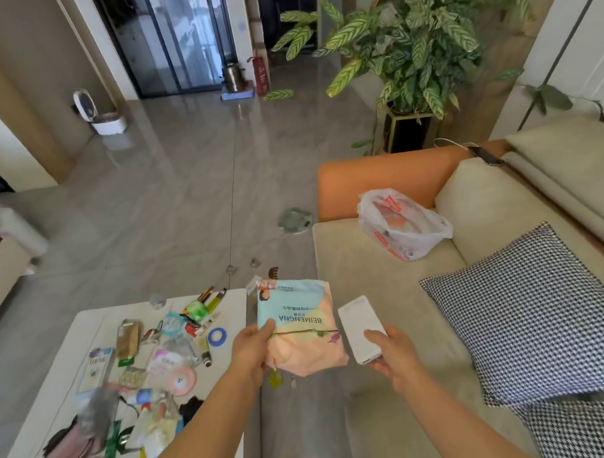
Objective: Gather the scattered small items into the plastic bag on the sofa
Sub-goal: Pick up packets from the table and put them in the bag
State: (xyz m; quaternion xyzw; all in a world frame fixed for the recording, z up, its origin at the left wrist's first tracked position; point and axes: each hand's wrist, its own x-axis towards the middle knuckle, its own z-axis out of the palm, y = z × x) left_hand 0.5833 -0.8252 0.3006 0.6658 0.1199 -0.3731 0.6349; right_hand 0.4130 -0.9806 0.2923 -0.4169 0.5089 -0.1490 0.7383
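Note:
My left hand (253,348) grips a soft teal and pink packet (298,325) by its lower left edge, held over the gap between table and sofa. My right hand (393,355) holds a white power bank (360,325) from below, thumb on top, just right of the packet. The white plastic bag with red print (400,223) sits on the cream sofa seat (365,271) near the orange armrest, well beyond both hands. Several small items lie scattered on the white coffee table (88,324) at the left.
A checked cushion (532,314) lies on the sofa to the right. A few small objects (241,265) and a grey disc (295,220) lie on the tiled floor beyond the table. A potted plant (407,65) stands behind the sofa's armrest.

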